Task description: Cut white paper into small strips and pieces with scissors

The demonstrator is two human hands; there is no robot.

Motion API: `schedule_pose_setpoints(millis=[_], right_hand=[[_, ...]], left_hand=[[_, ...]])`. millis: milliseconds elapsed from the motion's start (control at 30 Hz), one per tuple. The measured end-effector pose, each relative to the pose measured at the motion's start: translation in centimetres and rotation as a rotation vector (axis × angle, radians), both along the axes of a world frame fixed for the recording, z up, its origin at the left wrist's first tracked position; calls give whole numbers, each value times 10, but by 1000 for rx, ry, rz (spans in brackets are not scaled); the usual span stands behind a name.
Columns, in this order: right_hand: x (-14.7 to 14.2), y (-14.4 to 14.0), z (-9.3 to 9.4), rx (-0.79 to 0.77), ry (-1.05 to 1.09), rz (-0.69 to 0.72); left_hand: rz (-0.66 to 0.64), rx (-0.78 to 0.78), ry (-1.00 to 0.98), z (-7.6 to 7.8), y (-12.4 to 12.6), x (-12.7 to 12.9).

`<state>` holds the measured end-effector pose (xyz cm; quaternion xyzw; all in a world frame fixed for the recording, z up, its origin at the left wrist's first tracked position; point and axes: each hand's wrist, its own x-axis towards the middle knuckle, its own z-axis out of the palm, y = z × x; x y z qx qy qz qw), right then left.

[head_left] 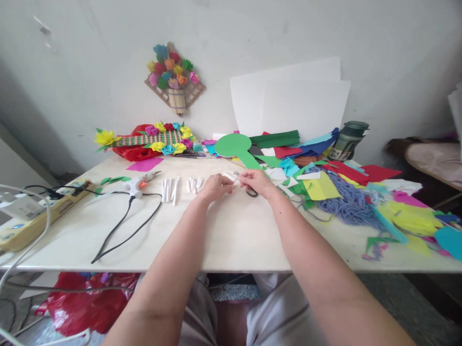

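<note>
My left hand (218,187) is closed with its fingertips on a small white paper roll (231,176), close in front of my right hand. My right hand (257,182) is closed around a pair of scissors (252,192), whose dark handle loop shows below the fingers; the blades are mostly hidden. Left of my hands lie long white paper rolls (170,191) in a row, with several shorter rolls (195,184) beside them. Just beyond my hands rests a green paper disc with a strip (233,145).
A glue gun (136,185) with a black cord and a power strip (38,217) occupy the left side. Coloured paper scraps (323,187) and tangled purple yarn (343,202) cover the right. A dark bottle (349,140) and a flower-decorated craft (151,139) stand behind.
</note>
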<state>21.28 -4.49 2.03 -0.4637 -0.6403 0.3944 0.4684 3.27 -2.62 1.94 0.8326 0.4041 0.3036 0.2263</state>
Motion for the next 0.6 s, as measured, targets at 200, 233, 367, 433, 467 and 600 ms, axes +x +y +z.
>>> schedule_pose_setpoints(millis=[200,233,367,433,467,600], right_hand=[[-6,2,-2,32,-86,-131],[-6,2,-2,29,-83,-147],[-6,2,-1,2,99,-153],[-6,2,0,-19,207,-142],[-7,1,0,-25,231,-139],[-11,-3,3,-53,197,-87]], left_hand=[[159,146,121,10,-11,11],[167,188,131,11,-12,13],[228,71,-1,9,-12,18],[224,-127,-210,5,-11,17],[200,-202,-355,3,-11,16],[141,-351,-732,0,-10,12]])
